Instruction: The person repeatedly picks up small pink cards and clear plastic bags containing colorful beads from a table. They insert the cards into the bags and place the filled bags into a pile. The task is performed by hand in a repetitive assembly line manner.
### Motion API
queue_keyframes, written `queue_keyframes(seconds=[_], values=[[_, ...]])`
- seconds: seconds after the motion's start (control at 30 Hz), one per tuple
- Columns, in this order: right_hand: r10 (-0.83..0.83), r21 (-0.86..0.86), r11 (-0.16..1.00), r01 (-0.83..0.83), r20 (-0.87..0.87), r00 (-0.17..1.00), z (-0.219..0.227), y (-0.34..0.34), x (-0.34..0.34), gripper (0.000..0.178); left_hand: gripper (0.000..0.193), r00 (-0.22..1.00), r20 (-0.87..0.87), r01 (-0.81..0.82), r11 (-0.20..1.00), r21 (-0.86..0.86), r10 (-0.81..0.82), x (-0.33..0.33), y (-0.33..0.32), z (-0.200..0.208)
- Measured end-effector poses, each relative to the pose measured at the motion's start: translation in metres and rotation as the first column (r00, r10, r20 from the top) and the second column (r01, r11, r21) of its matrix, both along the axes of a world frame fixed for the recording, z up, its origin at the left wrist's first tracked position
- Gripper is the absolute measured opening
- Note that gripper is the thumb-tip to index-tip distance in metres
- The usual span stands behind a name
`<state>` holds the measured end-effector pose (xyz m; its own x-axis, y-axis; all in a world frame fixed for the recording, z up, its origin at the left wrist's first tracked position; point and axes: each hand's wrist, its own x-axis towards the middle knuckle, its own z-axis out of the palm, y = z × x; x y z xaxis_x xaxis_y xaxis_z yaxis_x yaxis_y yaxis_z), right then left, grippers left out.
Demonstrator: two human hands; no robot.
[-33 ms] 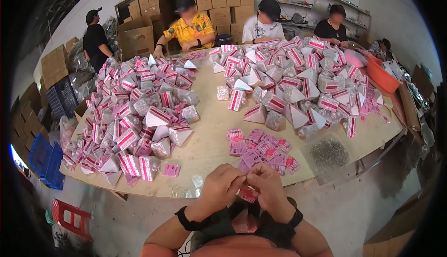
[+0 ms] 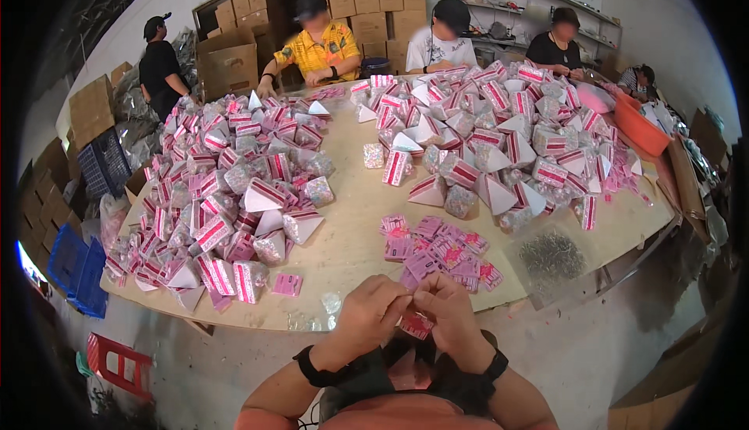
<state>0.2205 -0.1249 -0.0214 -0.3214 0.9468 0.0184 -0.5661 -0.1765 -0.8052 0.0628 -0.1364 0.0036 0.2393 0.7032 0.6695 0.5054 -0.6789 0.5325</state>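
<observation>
At the near edge of the table, my left hand (image 2: 373, 311) and my right hand (image 2: 450, 311) meet fingertip to fingertip, both closed in a pinch. A small pink printed card (image 2: 416, 325) hangs just below the fingertips, held between the two hands. Whatever else the fingers may pinch at the card's top is hidden. Right beyond my hands lies a loose pile of similar pink cards (image 2: 445, 251). To the right of it, a clear plastic bag or sheet holds many small dark metal pieces (image 2: 551, 257). One single pink card (image 2: 287, 284) lies left of my hands.
Big heaps of clear bead-filled packs with pink-striped cards cover the table's left (image 2: 226, 188) and right (image 2: 499, 134). Clear plastic bits (image 2: 331, 303) lie at the near edge. Several people work beyond the table. An orange basin (image 2: 641, 126) stands far right, a red stool (image 2: 118, 364) lower left.
</observation>
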Motion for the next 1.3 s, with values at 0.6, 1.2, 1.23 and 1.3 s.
queue_keyframes(seconds=[0.6, 1.2, 1.23, 1.3], values=[[0.347, -0.052, 0.937, -0.345, 0.027, 0.938, -0.001, -0.003, 0.012, 0.012, 0.026, 0.975, 0.113, 0.209, 0.964, -0.165, -0.192, -0.018, -0.006, 0.007], [0.406, -0.173, 0.901, -0.399, 0.007, 0.914, -0.020, 0.003, 0.017, 0.016, 0.045, 0.903, -0.057, 0.372, 0.841, -0.392, -0.426, -0.029, 0.000, 0.002], [0.411, -0.172, 0.898, -0.405, -0.004, 0.912, -0.021, 0.002, 0.018, 0.016, 0.044, 0.906, -0.049, 0.368, 0.843, -0.393, -0.419, -0.029, -0.001, 0.003], [0.411, -0.185, 0.896, -0.404, -0.005, 0.912, -0.022, 0.002, 0.019, 0.015, 0.038, 0.930, -0.023, 0.322, 0.846, -0.424, -0.366, -0.029, -0.003, 0.003]])
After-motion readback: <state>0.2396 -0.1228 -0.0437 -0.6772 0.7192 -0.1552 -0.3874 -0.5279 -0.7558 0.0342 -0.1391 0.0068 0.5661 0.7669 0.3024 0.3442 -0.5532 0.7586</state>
